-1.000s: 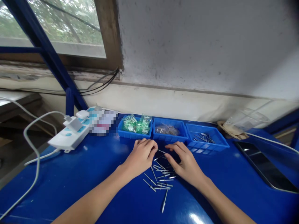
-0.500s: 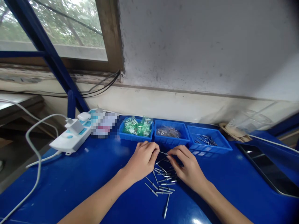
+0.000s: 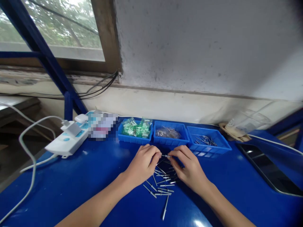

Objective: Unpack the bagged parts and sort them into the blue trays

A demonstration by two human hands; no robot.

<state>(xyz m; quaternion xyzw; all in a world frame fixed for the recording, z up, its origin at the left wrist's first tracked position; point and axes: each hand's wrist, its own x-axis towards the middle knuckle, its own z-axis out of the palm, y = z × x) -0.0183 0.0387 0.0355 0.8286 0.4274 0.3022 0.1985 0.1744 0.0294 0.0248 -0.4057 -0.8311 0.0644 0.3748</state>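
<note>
Between my two hands a thin silver pop rivet (image 3: 165,155) lies nearly level above the table. My left hand (image 3: 146,160) pinches one end of it between thumb and forefinger. At its other end, the fingertips of my right hand (image 3: 187,164) are closed on the rivet. Below and between the hands, a loose pile of pop rivets (image 3: 165,185) is spread on the blue tabletop (image 3: 113,186). Part of the pile is hidden by my right hand. One rivet (image 3: 165,208) lies apart, closer to me.
Along the wall stand three blue bins: one with green packets (image 3: 136,128), one with bagged parts (image 3: 168,133), one with loose rivets (image 3: 205,140). A white power strip (image 3: 68,138) with cables is at left. A black phone (image 3: 267,170) lies at right, near a clear plastic cup (image 3: 251,121).
The whole view has shifted slightly, so the bins and pile appear a little further left. Both hands keep hold of the rivet, with hardly any movement.
</note>
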